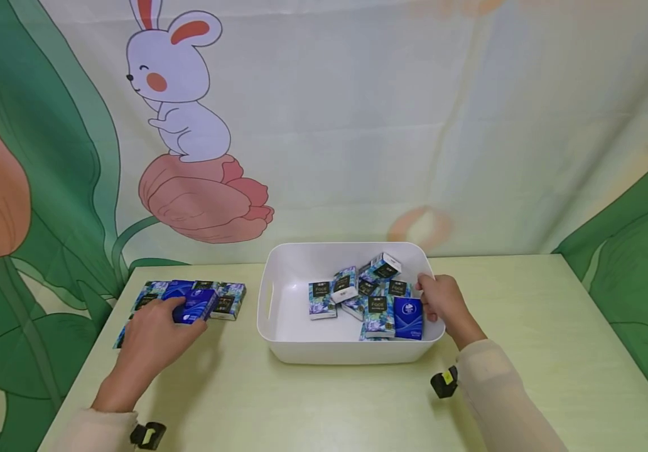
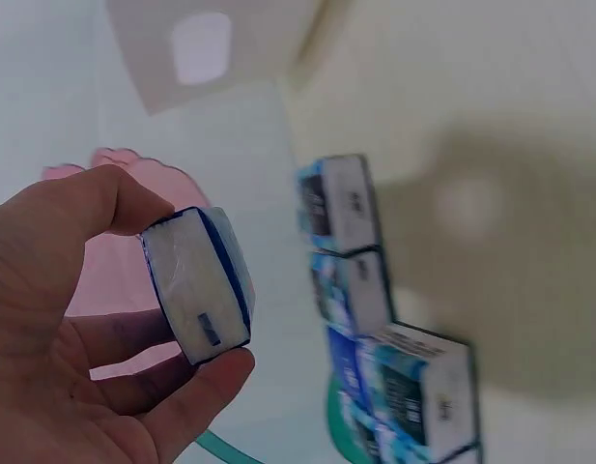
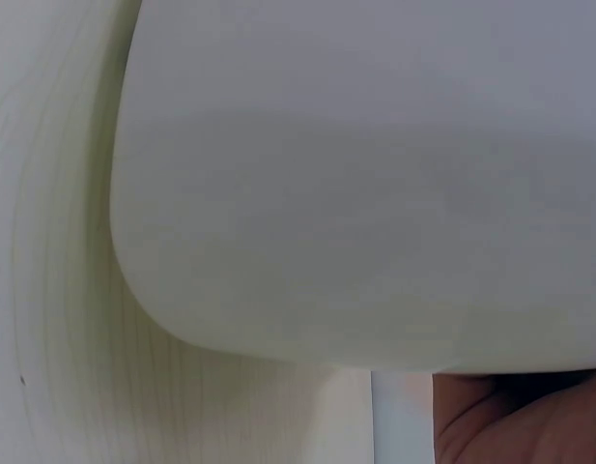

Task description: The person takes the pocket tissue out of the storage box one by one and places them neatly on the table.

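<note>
Blue tissue pack (image 1: 201, 304) is clamped in my left hand (image 1: 156, 333), above other packs (image 1: 229, 300) near the surface's (image 1: 324, 405) far-left corner; I'd pinch lightly, level, to avoid creasing. My right hand (image 1: 445, 302) seems curled around the white bin's (image 1: 352, 353) right rim, fingertips partly hidden.

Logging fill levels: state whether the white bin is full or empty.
Partly full: tissue packs lie towards the right inside the white bin, leaving its left side bare.
</note>
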`<state>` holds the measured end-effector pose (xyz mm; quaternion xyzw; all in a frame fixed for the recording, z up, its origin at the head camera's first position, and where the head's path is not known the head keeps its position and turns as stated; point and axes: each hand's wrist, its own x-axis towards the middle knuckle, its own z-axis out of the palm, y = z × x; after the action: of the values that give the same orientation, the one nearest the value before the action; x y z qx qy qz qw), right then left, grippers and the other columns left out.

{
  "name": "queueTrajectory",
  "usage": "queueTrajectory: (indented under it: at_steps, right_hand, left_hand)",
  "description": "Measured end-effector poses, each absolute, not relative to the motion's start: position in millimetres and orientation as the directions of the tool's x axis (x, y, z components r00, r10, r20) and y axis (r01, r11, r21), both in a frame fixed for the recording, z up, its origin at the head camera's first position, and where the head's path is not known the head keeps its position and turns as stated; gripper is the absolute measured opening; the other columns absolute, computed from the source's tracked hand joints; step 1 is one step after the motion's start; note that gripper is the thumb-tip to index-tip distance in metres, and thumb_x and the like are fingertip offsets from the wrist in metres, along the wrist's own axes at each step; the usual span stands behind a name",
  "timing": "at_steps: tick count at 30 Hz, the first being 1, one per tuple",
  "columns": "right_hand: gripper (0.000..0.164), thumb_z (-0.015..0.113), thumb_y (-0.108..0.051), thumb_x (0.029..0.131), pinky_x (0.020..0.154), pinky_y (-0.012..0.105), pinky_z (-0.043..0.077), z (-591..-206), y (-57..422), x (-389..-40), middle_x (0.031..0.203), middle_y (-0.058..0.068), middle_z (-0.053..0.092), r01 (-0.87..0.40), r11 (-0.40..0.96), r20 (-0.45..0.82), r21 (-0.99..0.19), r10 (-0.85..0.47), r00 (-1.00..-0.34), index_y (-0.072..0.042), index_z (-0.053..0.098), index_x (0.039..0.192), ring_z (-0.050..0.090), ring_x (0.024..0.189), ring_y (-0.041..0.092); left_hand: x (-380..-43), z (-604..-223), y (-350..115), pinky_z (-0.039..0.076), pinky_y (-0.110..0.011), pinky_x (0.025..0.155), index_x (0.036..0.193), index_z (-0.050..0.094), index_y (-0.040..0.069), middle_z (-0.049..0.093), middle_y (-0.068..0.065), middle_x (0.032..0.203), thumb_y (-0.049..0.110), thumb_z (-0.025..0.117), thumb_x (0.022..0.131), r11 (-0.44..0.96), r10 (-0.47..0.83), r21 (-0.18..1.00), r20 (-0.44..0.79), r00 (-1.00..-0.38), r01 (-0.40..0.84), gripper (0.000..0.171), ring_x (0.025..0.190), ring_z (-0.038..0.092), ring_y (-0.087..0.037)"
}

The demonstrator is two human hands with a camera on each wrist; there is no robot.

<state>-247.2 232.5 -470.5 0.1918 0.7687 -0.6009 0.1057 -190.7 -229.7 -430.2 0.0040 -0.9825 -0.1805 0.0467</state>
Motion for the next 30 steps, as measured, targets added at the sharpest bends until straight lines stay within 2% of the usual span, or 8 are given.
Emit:
queueTrajectory:
  at_steps: [6,10,18,23,30]
  right_hand:
    - [0.035,0.041,-0.025,0.105,0.041,0.021,0.031,-473.2,232.7,-248.6,0.058,-0.003,0.040,0.421,0.204,-0.393,-0.884,0.163,-0.905,0.007,0.056,0.104,0.035,0.045,0.008]
    - [0.035,0.041,-0.025,0.105,0.041,0.021,0.032,-474.3,232.7,-248.5,0.059,-0.002,0.040,0.414,0.205,-0.387,-0.887,0.161,-0.908,0.007,0.055,0.105,0.036,0.045,0.008]
    - [0.034,0.041,-0.024,0.104,0.041,0.021,0.031,-475.0,232.1,-247.0,0.057,-0.003,0.039,0.421,0.190,-0.393,-0.887,0.168,-0.904,0.007,0.055,0.104,0.035,0.045,0.007]
    - [0.032,0.042,-0.023,0.104,0.041,0.021,0.031,-473.9,230.7,-246.9,0.058,-0.002,0.040,0.412,0.191,-0.383,-0.891,0.169,-0.908,0.006,0.055,0.103,0.036,0.045,0.007]
    - [0.033,0.042,-0.023,0.104,0.041,0.021,0.031,-472.3,231.9,-246.2,0.059,-0.002,0.041,0.401,0.195,-0.373,-0.895,0.169,-0.913,0.007,0.056,0.103,0.037,0.045,0.007]
  left_hand:
    - [-187.5,-463.8,-247.5,0.047,-0.066,0.080,0.124,0.062,-0.014,0.060,-0.039,0.118,0.039,0.075,0.082,0.946,-0.040,0.325,0.064,-0.997,-0.017,0.069,0.107,0.057,-0.056]
    - [-183.4,-486.5,-250.0,0.049,-0.065,0.078,0.119,0.063,-0.015,0.061,-0.038,0.110,0.039,0.075,0.081,0.955,-0.042,0.297,0.062,-0.997,-0.021,0.068,0.098,0.060,-0.055]
    - [-182.0,-512.1,-250.8,0.048,-0.064,0.082,0.110,0.064,-0.019,0.057,-0.040,0.106,0.028,0.078,0.078,0.970,-0.009,0.242,0.188,-0.982,0.037,0.059,0.094,0.058,-0.053]
    - [-185.1,-505.5,-244.2,0.048,-0.063,0.081,0.107,0.065,-0.020,0.058,-0.038,0.102,0.025,0.078,0.079,0.972,0.033,0.218,0.235,-0.971,0.086,0.054,0.090,0.059,-0.052]
    - [-194.6,-455.4,-194.1,0.052,-0.063,0.076,0.115,0.070,-0.009,0.064,-0.032,0.106,0.027,0.074,0.086,0.932,0.113,0.286,0.351,-0.930,0.221,0.047,0.092,0.064,-0.048]
